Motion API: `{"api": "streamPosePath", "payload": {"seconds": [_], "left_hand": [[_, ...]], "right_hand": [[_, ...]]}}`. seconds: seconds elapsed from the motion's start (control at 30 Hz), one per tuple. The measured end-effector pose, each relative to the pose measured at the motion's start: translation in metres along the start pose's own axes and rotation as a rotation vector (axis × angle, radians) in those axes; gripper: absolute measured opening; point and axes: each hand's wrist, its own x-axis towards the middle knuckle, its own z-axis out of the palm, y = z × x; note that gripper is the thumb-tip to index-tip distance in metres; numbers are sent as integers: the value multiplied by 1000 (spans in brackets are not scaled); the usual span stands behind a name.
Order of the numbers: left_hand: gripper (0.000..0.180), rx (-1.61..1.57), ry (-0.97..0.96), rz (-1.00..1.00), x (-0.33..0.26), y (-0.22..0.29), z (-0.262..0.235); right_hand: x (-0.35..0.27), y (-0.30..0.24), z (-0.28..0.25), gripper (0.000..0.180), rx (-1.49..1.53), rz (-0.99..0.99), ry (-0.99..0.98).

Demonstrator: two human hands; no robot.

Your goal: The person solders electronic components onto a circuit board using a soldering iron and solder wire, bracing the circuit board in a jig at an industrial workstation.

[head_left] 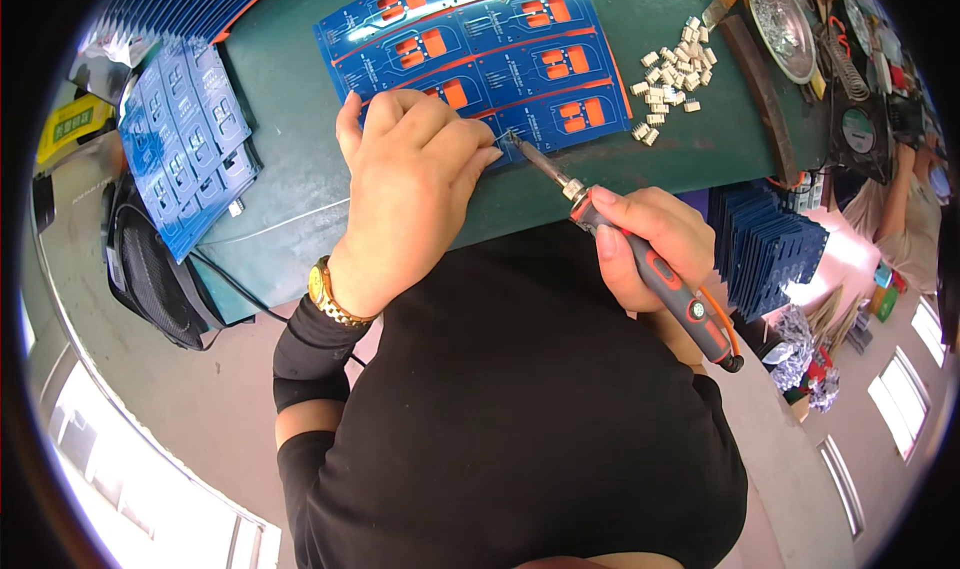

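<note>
A panel of blue circuit boards (520, 69) with orange-red cut-outs lies on the green table in front of me. My right hand (655, 244) grips a soldering iron (675, 287) with a grey and orange handle. Its tip meets the panel's near edge, just right of my left fingers. My left hand (410, 174) rests over the panel's near left part, thumb and fingers pinched together close to the tip. What they pinch, if anything, is hidden. To the panel's right lies a loose pile of small white connectors (675, 74).
More blue boards (185, 134) lie at the table's left edge, above a black bag (150, 269). A metal dish (782, 24), a brown strip (757, 94) and a black fan (862, 134) stand at the right. Below the right edge are stacked blue boards (765, 249). Another person's arm (897, 199) shows far right.
</note>
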Motion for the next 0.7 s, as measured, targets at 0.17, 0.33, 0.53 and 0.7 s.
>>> {"api": "streamPosePath", "payload": {"seconds": [0.17, 0.33, 0.53, 0.7], "left_hand": [[11, -6, -14, -11, 3, 3, -4], [12, -8, -26, -1, 0, 2, -4], [15, -22, 8, 13, -3, -1, -2], [18, -39, 66, 29, -3, -10, -3]], "right_hand": [[0, 0, 0, 29, -6, -6, 8], [-3, -3, 0, 29, -16, 6, 1], [-5, -4, 1, 30, -23, -3, 6], [-3, -6, -2, 30, -28, 9, -7]]}}
